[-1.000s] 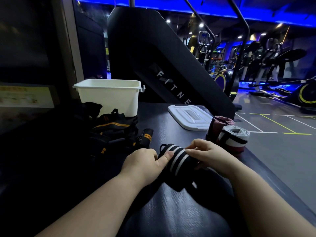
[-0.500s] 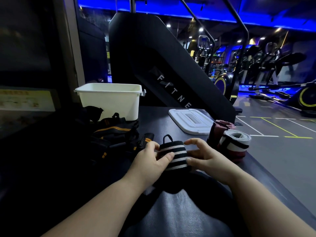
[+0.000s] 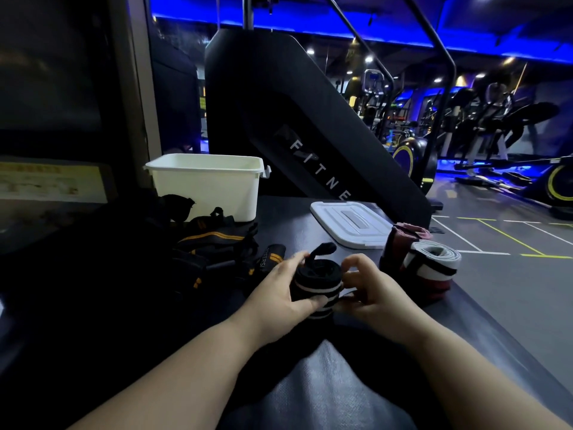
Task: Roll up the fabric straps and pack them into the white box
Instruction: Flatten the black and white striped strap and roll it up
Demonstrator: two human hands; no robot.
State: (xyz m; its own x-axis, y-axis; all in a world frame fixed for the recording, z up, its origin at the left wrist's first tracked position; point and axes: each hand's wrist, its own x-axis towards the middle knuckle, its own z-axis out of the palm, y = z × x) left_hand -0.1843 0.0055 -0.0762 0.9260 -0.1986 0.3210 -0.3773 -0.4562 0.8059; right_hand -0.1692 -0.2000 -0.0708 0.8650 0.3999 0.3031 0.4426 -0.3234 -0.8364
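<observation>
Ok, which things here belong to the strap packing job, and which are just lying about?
Job: striped strap roll, gripped by left hand and right hand; white box; red-and-white rolled strap; black-and-orange strap pile.
Lying about: white lid; stair machine; exercise bikes; yellow notice.

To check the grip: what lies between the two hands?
The black striped strap roll, gripped by the left hand and right hand, in the head view.

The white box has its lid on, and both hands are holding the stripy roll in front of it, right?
Not quite: the head view shows the white box open, its lid lying on the table beside it. The left hand and right hand do hold the stripy roll in front of it.
</observation>
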